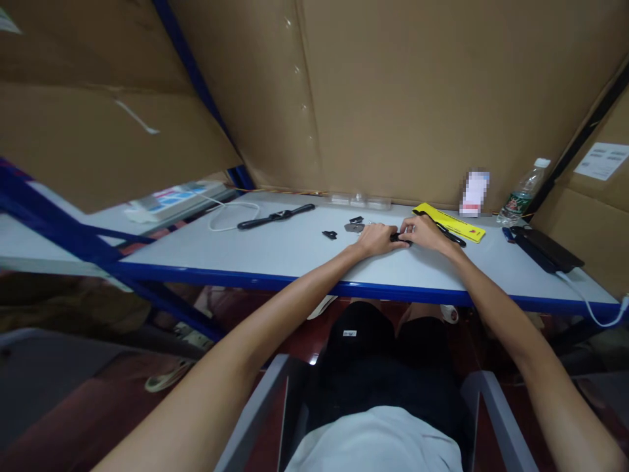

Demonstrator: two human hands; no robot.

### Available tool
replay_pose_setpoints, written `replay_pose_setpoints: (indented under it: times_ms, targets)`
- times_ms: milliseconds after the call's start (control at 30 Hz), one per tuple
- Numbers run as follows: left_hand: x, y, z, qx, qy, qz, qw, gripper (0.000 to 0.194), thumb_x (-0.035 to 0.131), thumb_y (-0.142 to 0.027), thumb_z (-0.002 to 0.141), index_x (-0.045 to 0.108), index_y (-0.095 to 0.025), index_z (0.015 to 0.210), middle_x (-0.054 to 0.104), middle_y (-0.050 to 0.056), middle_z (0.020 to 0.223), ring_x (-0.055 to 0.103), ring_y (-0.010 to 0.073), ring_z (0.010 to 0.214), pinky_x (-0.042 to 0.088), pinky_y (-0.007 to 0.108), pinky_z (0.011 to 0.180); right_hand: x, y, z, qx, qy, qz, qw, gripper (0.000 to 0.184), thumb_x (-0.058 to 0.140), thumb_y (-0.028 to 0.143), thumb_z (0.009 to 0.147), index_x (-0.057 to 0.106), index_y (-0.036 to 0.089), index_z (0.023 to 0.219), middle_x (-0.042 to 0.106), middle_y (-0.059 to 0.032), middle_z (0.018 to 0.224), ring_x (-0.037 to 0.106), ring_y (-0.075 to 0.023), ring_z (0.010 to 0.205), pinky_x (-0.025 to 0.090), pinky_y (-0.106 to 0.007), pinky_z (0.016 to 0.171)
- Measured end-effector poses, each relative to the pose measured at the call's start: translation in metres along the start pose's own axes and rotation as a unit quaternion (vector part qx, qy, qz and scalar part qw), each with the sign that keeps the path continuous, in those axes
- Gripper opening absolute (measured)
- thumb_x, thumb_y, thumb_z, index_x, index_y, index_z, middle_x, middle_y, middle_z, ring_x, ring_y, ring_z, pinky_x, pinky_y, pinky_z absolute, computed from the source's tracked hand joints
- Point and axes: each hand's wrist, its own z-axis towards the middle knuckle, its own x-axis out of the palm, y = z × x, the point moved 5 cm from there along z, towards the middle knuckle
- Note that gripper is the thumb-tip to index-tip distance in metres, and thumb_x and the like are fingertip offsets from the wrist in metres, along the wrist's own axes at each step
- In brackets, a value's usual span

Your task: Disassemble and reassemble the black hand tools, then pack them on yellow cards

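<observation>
My left hand (pixel 377 240) and my right hand (pixel 423 234) rest close together on the grey table (pixel 275 252), fingers curled around a small black part (pixel 399 238) held between them. A black strap (pixel 451 236) runs from the right hand over a yellow card (pixel 455 223). Just beyond the left hand lie a small grey metal piece (pixel 354 227) and two small black bits (pixel 329 234). Farther left lies a black watch with its band (pixel 276 216) stretched flat.
A white cable (pixel 230 216) and a flat box (pixel 171 198) lie at the table's left. A plastic bottle (pixel 521 193) stands at the right, near a black device (pixel 545 249) with a white cord. Cardboard walls surround the table. The edge is blue.
</observation>
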Motion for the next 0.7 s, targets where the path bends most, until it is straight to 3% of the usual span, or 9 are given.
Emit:
replay_pose_setpoints:
  times_ms: [267, 500, 700]
  targets:
    - [-0.002, -0.002, 0.000, 0.007, -0.002, -0.007, 1.000, 0.070, 0.044, -0.079, 0.090, 0.075, -0.020, 0.112, 0.077, 0.016, 0.099, 0.073, 0.0335, 0.096, 0.049, 0.036, 0.081, 0.005, 0.002, -0.001, -0.031, 0.022, -0.051, 0.998, 0.011, 0.065, 0.024, 0.092, 0.073, 0.019, 0.098, 0.072, -0.0048, 0.078, 0.063, -0.0184, 0.073, 0.038, -0.026, 0.067]
    - [0.001, 0.001, 0.001, 0.006, -0.009, -0.008, 1.000, 0.066, 0.045, -0.075, 0.091, 0.076, -0.021, 0.113, 0.078, 0.015, 0.100, 0.073, 0.0334, 0.095, 0.050, 0.037, 0.082, 0.013, 0.016, -0.007, -0.040, 0.027, -0.119, 0.992, 0.019, 0.053, 0.015, 0.096, 0.065, 0.017, 0.109, 0.073, -0.0140, 0.105, 0.065, -0.0245, 0.094, 0.040, -0.030, 0.077]
    - [0.001, 0.000, 0.002, -0.002, 0.001, -0.030, 1.000, 0.060, 0.051, -0.071, 0.091, 0.075, -0.022, 0.116, 0.078, 0.014, 0.103, 0.073, 0.0330, 0.098, 0.051, 0.039, 0.084, 0.015, 0.020, -0.009, -0.019, 0.044, -0.140, 0.989, 0.024, 0.049, 0.013, 0.096, 0.062, 0.016, 0.116, 0.072, -0.0166, 0.109, 0.066, -0.0292, 0.101, 0.043, -0.033, 0.082]
